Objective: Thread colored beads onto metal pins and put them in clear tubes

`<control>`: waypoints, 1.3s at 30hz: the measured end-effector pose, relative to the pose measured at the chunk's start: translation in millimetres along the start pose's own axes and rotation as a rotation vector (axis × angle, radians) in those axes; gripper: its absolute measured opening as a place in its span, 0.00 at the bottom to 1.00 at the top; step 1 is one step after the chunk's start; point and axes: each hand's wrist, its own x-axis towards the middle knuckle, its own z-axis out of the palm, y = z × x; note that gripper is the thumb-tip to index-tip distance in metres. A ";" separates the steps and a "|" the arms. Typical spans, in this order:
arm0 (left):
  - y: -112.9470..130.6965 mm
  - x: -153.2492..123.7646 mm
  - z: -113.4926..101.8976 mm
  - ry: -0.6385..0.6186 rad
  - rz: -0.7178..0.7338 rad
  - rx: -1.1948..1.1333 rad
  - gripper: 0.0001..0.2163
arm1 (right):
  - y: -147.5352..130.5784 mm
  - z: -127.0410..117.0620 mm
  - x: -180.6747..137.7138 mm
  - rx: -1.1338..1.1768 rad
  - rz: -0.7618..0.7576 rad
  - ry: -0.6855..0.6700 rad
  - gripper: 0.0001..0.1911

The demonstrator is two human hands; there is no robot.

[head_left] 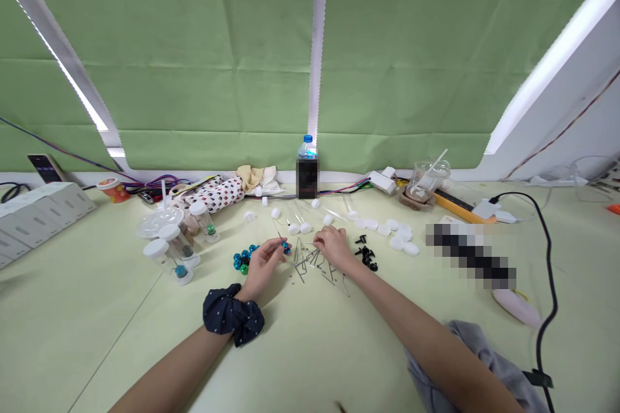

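While the thumb and fingers of the left hand (pixel 264 264) are closed in a pinch, they hold a blue ball (pixel 285 246) at the fingertips, raised toward the right hand. A thin rod (pixel 277 228) slants upward at the ball; whether it is fixed to the ball cannot be told. To the right of this grip, the right hand (pixel 333 245) has its thumb and fingers drawn together on a thin metal piece (pixel 309 243), which projects toward the left hand. Loose metal rods (pixel 314 258) lie crossed between and just below the two grips. Just left of the left hand, blue and green balls (pixel 245 258) sit in a close cluster. Near the right hand, on its right side, are black parts (pixel 367 255) in a small heap; farther out on that side, white caps (pixel 394 232) are spread in a loose group. Well left of the left grip, jars (pixel 168 263) with white lids stand upright. A dark dotted hair tie (pixel 232 313) encircles the left wrist. Straight beyond both hands, a bottle (pixel 308 150) with a blue cap stands at the far edge of the table (pixel 300 348), in front of a green blind (pixel 271 45).
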 end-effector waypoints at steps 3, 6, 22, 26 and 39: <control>-0.3 0.3 0.3 0.003 0.002 -0.004 0.14 | -0.6 -0.7 -1.0 0.006 -0.004 0.005 0.07; -1.3 0.9 0.0 0.007 -0.002 -0.008 0.14 | -1.5 -1.7 -2.2 0.010 -0.007 0.006 0.08; -3.3 1.3 -1.0 -0.006 -0.014 -0.017 0.14 | -6.7 -16.6 -4.0 -0.027 0.033 -0.041 0.06; -3.4 1.2 -0.9 -0.001 -0.007 -0.019 0.14 | 1.1 -32.5 2.0 -0.078 0.118 -0.057 0.04; -3.5 0.9 -1.2 0.037 -0.001 -0.007 0.12 | 83.1 -89.4 2.9 -0.216 0.356 -0.169 0.09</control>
